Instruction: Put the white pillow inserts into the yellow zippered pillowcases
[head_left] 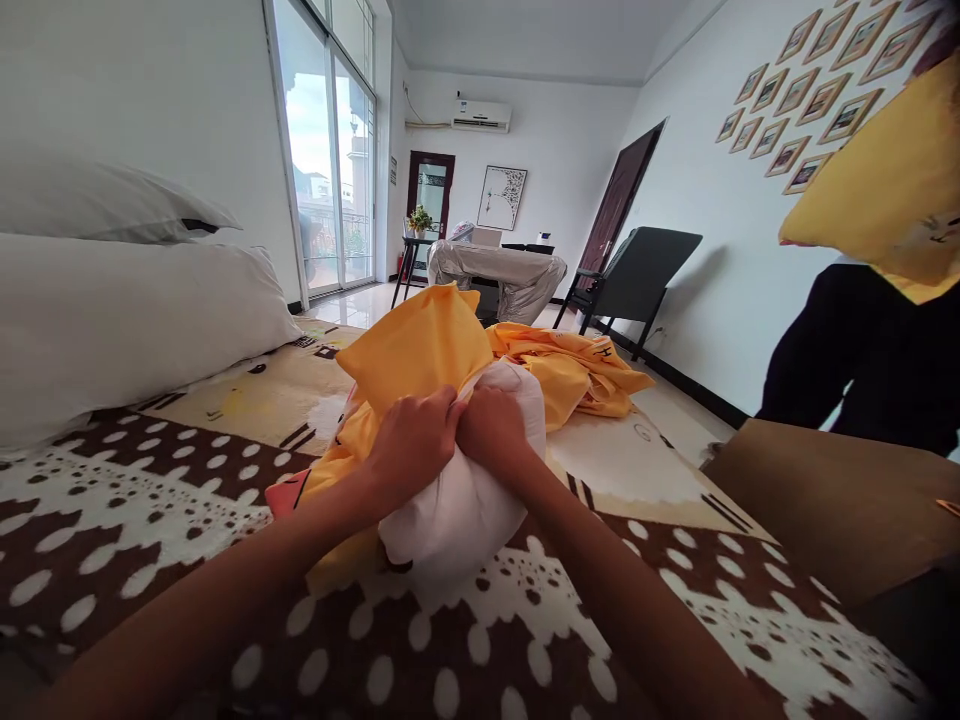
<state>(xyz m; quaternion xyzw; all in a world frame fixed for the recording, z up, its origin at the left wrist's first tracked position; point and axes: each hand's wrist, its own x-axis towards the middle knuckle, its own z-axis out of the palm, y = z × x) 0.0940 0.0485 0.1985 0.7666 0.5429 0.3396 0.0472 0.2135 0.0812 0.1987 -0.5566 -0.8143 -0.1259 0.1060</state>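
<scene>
My left hand [415, 437] is closed on the edge of a yellow pillowcase [424, 345], which stands up in a raised fold and hangs down to the left. Right beside it, my right hand [491, 425] is closed on the top of a white pillow [465, 510]. The two fists touch where the cloth and the pillow meet. The pillow is bunched up and lies partly against the pillowcase. Its far side is hidden behind my hands. What exactly lies inside each fist is covered by the fingers.
Crumpled orange bedding [577, 375] lies just beyond on the brown and cream patterned blanket [622, 470]. White pillows [135, 330] are stacked at the left. At the right, a person in black trousers [847, 350] holds a yellow pillow [885, 190] near a brown board [832, 500].
</scene>
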